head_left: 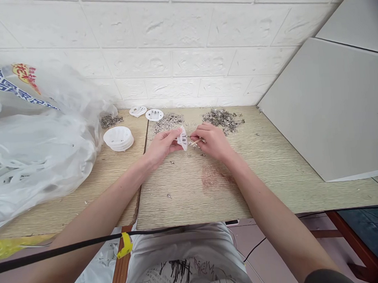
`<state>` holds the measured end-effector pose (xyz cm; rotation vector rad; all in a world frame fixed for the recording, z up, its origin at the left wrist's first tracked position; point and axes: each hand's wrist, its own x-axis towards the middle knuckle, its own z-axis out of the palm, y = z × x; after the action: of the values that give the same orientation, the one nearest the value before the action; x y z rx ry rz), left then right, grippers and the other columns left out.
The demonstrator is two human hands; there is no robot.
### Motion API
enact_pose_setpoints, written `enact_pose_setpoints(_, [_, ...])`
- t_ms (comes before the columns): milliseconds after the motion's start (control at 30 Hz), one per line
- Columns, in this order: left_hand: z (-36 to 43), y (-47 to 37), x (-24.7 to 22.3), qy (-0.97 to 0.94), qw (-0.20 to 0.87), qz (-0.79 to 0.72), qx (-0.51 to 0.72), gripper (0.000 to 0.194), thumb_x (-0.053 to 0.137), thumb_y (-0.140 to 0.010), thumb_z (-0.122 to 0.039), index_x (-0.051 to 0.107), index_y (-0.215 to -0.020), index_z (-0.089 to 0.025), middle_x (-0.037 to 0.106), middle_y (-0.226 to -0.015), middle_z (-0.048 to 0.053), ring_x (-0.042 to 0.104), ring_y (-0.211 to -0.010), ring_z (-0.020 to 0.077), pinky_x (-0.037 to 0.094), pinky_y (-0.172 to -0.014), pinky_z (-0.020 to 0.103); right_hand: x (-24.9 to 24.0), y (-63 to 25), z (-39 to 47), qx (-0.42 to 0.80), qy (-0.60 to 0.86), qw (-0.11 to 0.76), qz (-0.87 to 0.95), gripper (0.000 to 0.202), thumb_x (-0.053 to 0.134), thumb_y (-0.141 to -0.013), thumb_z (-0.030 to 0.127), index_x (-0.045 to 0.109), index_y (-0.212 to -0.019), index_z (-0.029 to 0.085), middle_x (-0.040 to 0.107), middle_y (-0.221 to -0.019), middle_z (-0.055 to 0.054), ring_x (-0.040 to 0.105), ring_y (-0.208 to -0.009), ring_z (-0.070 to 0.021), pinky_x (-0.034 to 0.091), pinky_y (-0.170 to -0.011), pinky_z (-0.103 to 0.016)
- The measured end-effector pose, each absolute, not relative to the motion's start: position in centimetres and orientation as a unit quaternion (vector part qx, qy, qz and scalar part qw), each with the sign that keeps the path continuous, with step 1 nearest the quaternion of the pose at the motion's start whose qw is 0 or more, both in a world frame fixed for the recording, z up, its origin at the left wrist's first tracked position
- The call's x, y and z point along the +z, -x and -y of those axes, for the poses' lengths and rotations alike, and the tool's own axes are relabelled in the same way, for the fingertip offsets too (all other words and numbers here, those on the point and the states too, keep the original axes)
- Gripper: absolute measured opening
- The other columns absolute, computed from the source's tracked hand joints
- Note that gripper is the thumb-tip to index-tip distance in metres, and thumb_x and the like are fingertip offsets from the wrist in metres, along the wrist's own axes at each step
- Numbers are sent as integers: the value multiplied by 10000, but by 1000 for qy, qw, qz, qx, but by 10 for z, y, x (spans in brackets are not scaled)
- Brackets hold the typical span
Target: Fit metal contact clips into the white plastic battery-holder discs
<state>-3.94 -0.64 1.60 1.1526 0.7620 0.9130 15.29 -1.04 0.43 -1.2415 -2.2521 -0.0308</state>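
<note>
My left hand [164, 146] is closed on a round white plastic part [184, 138], tilted up on edge, with slots and small metal pieces showing on its face. Close to that face, the fingers of my right hand [211, 141] are pinched together. A thin light-coloured stick [196, 142] juts from them toward the part, and what else the fingertips hold is too small to make out. Behind my hands lie a pile of small silvery metal pieces [171, 120] and a second, darker pile of metal pieces [222, 119].
Two white discs with metal inserts, one nearer [154, 115], lie by the wall. A stack of white plastic covers [119, 138] stands left, beside a large clear plastic bag [46, 138] of white parts. A grey panel [338, 109] leans at right. A black cable [70, 248] crosses in front.
</note>
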Motion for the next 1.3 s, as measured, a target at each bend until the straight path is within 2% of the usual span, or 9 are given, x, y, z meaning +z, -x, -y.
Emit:
enact_pose_setpoints(333, [8,40,14,-541,658,-342,396,364,691,-769,-487,635,-657,-146,610,-720,32,583,-780,155,525,-858,373,-1,-154,7,-23,409,296,863,242,484,-896,106,658,-740,169,614,-700,-60,454,-722,-192,357,-672,-320])
enact_pose_setpoints(600, [9,38,14,-537,657,-342,403,359,698,-758,-483,647,-647,-145,613,-711,32,579,-759,156,520,-847,368,1,-152,9,-25,397,303,866,287,441,-876,48,672,-749,163,584,-693,-60,449,-739,-194,341,-672,-320])
enact_pose_setpoints(767, [10,38,15,-529,665,-336,406,332,688,-774,-468,690,-710,-142,650,-768,50,601,-805,169,517,-857,366,2,-152,9,-38,394,298,869,308,420,-882,53,665,-731,164,546,-670,-59,435,-728,-197,338,-662,-321])
enact_pose_setpoints(967, [10,37,13,-532,662,-340,404,324,699,-762,-461,689,-710,-141,652,-745,43,604,-770,161,529,-838,361,2,-151,10,-35,398,279,873,290,426,-839,20,666,-752,159,570,-705,-71,440,-739,-203,348,-671,-326])
enact_pose_setpoints(1133, [4,41,12,-514,671,-349,405,320,680,-784,-450,682,-759,-131,694,-834,81,633,-817,180,538,-835,360,2,-145,10,-5,428,278,860,247,454,-899,116,668,-782,158,619,-752,-86,481,-766,-210,364,-696,-326])
enact_pose_setpoints(1300, [-1,42,15,-436,713,-336,435,258,594,-849,-369,662,-909,-128,700,-922,100,652,-838,184,560,-817,347,6,-148,14,52,487,270,829,230,458,-951,250,673,-962,168,646,-777,-72,527,-761,-205,353,-673,-306])
